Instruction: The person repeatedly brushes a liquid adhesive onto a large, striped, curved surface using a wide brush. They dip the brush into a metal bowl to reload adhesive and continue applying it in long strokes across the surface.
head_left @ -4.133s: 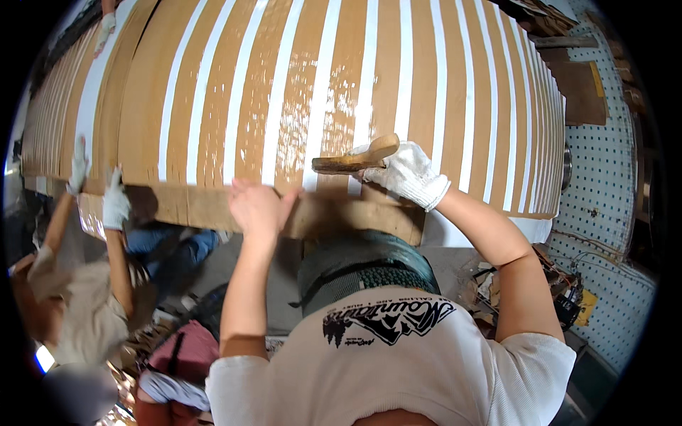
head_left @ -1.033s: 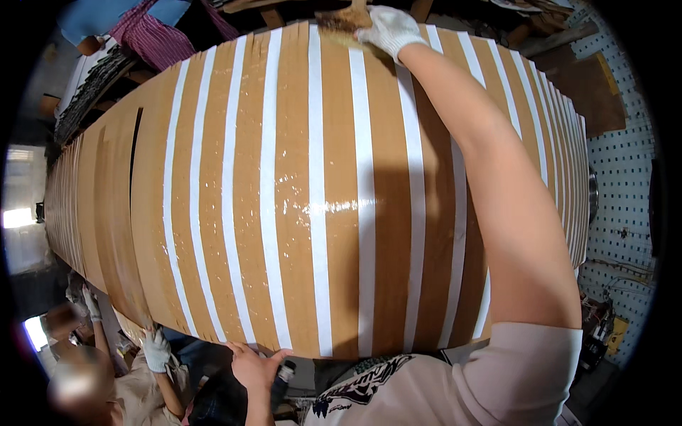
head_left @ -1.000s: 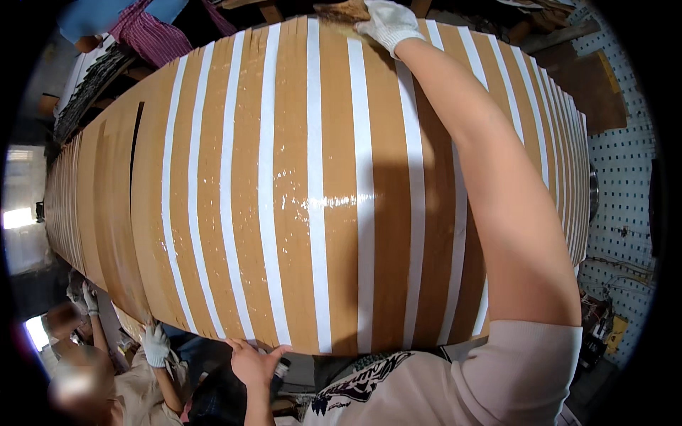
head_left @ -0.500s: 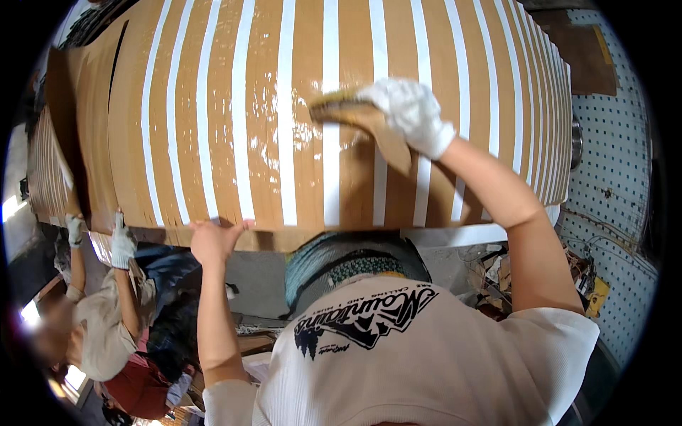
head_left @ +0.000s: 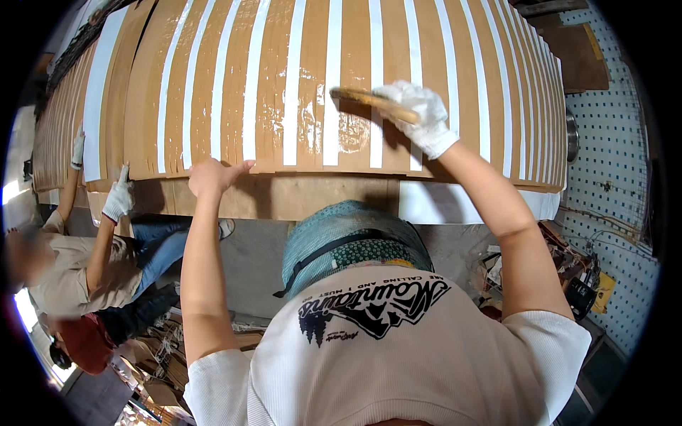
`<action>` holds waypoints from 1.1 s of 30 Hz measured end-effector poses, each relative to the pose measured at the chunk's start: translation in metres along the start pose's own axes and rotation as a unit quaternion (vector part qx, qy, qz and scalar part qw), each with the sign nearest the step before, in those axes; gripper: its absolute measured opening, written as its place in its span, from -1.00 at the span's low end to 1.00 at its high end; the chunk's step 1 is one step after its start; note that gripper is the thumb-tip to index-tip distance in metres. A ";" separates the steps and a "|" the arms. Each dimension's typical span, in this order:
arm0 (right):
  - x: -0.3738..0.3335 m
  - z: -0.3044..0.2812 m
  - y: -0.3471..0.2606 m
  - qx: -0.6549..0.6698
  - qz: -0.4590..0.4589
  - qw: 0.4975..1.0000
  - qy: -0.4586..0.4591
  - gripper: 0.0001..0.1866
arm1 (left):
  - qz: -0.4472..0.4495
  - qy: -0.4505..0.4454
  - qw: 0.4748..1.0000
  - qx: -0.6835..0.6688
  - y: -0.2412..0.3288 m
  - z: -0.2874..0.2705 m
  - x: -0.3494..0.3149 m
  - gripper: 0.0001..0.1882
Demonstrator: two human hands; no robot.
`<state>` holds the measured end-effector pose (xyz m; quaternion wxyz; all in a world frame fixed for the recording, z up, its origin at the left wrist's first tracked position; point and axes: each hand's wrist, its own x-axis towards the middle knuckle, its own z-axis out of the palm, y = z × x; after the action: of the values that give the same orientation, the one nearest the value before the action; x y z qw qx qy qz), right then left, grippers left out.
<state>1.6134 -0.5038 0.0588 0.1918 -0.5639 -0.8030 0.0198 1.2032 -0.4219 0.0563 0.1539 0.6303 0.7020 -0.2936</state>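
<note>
A broad row of overlapping tan sheets (head_left: 277,92) with white strips lies across the bench in front of me. Their middle part shines as if wet. My right hand (head_left: 420,117), in a white knitted glove, is closed around a flat brush (head_left: 376,103) with a tan, wood-like body. The brush is over the sheets right of the middle; whether its edge touches them is hard to see. My bare left hand (head_left: 212,176) rests at the sheets' near edge, thumb stretched to the right. Its other fingers are partly hidden.
At the left a co-worker's gloved hands (head_left: 119,199) are at the near edge of the sheets. A white sheet (head_left: 440,202) hangs at the bench front. To the right stand a perforated pale panel (head_left: 607,135) and floor clutter (head_left: 568,277).
The brush has turned and moved slightly right with my right hand. At the left, a raised brown sheet now lies flat. The sheets' near edge sits higher in view. My left hand stays at the edge.
</note>
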 end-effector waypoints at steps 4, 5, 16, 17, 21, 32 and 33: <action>-0.039 -0.008 -0.046 -0.085 -0.025 0.994 -0.069 -0.64 | -0.003 0.021 1.000 -0.005 0.000 -0.001 -0.003 0.02; -0.049 -0.011 -0.049 -0.061 -0.027 0.994 -0.091 -0.66 | -0.001 0.027 1.000 -0.003 0.000 0.002 -0.004 0.01; -0.011 -0.011 -0.021 -0.058 0.027 0.987 -0.149 -0.72 | 0.004 0.029 1.000 0.006 -0.003 0.005 -0.003 0.02; 0.005 -0.021 -0.018 0.068 0.020 0.966 -0.250 -0.58 | 0.006 0.030 0.999 0.010 -0.003 0.004 -0.002 0.02; 0.076 -0.045 0.009 0.123 0.213 0.935 -0.254 -0.44 | -0.008 -0.003 1.000 0.007 0.000 -0.011 -0.013 -0.05; 0.333 0.007 0.208 -0.045 0.249 0.967 -0.013 -0.47 | -0.064 0.005 0.998 -0.028 0.009 -0.015 -0.009 0.10; 0.350 0.012 0.225 -0.033 0.249 0.968 -0.010 -0.46 | -0.061 0.016 0.998 -0.028 0.006 -0.007 -0.008 0.22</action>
<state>1.7094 -0.1001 0.0916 0.1545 -0.7520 -0.6392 0.0458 1.2119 -0.4236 0.0651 0.1417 0.5866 0.7495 -0.2723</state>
